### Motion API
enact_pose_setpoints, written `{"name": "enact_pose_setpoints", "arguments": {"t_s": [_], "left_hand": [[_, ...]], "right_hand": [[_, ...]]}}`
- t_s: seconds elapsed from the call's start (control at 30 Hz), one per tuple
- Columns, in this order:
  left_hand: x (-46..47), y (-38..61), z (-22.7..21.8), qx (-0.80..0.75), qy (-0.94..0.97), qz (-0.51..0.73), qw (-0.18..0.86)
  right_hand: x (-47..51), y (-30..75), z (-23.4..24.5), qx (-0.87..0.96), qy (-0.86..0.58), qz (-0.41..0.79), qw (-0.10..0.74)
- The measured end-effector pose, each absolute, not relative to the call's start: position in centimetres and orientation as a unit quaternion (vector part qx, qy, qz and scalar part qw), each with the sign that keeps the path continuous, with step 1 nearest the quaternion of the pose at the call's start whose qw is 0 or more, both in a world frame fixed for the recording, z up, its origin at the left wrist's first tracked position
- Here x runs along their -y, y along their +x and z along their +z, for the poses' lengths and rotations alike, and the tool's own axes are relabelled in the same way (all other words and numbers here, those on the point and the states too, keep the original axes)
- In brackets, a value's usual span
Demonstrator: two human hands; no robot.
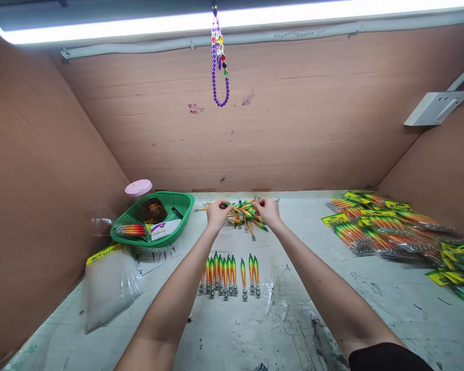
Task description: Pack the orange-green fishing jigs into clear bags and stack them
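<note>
A loose pile of squid jigs, green, yellow and orange with metal hook crowns, lies at the back middle of the table. At the pile's left edge, my left hand pinches a squid jig whose green end shows at the fingertips. From the right side, my right hand is closed in a pinch at a jig in the same pile; its fingers partly cover it. Nearer to me, several squid jigs lie side by side in a row, hooks toward me. My left forearm covers the row's left end.
Left stands a green basket holding packaged lures, a card and a dark round item. A pink-lidded jar is behind it, clear bags in front. Bagged jigs are heaped right. A bead string hangs above.
</note>
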State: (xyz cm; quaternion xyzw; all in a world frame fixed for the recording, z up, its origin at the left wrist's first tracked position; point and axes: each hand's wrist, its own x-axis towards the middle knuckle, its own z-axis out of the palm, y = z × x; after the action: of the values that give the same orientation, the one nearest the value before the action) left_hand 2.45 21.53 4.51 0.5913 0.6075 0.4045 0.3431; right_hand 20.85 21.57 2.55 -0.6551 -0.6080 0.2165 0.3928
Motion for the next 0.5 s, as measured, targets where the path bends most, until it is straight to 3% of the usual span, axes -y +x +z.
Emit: {"name": "enact_pose_setpoints", "arguments": {"t_s": [0.5], "left_hand": [[-21.0,3.4,4.7,-0.48,0.579,0.529,0.392]], "right_hand": [[-20.2,22.4,2.8,0.544,-0.617,0.222,0.524]]}}
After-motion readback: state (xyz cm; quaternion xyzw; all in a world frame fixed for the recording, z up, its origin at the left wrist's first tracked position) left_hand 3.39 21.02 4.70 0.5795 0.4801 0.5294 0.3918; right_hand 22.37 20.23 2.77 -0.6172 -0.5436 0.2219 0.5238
